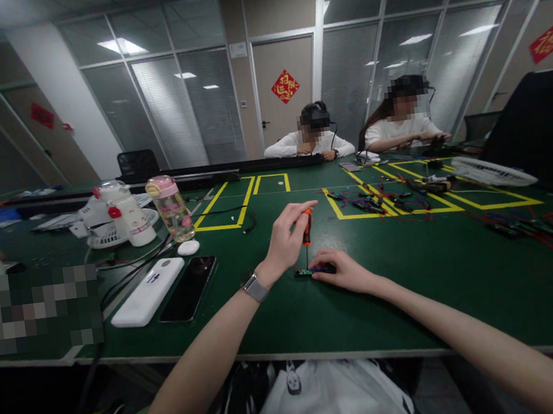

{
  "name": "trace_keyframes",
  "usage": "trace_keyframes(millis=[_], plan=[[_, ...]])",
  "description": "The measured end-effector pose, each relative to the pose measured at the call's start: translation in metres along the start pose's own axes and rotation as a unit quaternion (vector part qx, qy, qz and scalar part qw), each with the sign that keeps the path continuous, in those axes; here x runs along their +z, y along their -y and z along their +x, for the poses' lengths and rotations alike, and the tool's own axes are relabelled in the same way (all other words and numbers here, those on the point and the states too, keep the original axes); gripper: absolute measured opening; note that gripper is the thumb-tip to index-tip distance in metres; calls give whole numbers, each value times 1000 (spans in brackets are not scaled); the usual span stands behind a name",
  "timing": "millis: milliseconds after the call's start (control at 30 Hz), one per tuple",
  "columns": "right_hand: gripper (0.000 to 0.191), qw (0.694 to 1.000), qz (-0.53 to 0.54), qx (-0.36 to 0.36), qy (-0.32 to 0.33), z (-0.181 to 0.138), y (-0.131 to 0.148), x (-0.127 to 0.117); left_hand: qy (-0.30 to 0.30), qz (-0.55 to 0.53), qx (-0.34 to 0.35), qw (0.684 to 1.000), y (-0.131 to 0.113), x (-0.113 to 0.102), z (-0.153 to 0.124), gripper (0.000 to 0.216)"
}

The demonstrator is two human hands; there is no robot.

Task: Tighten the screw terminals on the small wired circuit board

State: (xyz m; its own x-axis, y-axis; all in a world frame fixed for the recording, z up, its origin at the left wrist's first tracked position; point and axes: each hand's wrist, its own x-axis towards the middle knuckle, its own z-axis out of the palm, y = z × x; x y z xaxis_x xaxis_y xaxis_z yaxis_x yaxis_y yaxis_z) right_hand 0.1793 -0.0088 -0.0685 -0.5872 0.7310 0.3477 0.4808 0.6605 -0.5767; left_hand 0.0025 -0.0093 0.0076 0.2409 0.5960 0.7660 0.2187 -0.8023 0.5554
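Observation:
My left hand (286, 239), a watch on its wrist, is closed round an orange-handled screwdriver (306, 226) held upright. Its tip points down onto a small dark circuit board (309, 271) lying on the green table (320, 316). Beside it my right hand (342, 269) lies low on the table with its fingers pressed on the right end of that board, holding it down.
At the left lie a white power bank (148, 291), a black phone (188, 288), a pink-lidded bottle (170, 206) and a white fan (107, 221). Coloured wires (381, 199) sit within yellow tape marks. Two people sit at the far side; another person is at the left edge.

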Motion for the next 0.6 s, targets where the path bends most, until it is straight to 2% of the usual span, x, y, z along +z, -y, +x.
trace_keyframes(millis=[133, 400, 600], plan=[[12, 1000, 2, -7, 1, 0, 0, -1, 10, -41, -10, 999, 2, 1, 0, 30], [13, 1000, 11, -10, -3, -1, 1, -1, -46, 29, 16, 998, -1, 0, 1, 11], [13, 1000, 12, -15, -1, -1, 2, -1, -2, -24, -7, 1000, 1, 1, 0, 29]])
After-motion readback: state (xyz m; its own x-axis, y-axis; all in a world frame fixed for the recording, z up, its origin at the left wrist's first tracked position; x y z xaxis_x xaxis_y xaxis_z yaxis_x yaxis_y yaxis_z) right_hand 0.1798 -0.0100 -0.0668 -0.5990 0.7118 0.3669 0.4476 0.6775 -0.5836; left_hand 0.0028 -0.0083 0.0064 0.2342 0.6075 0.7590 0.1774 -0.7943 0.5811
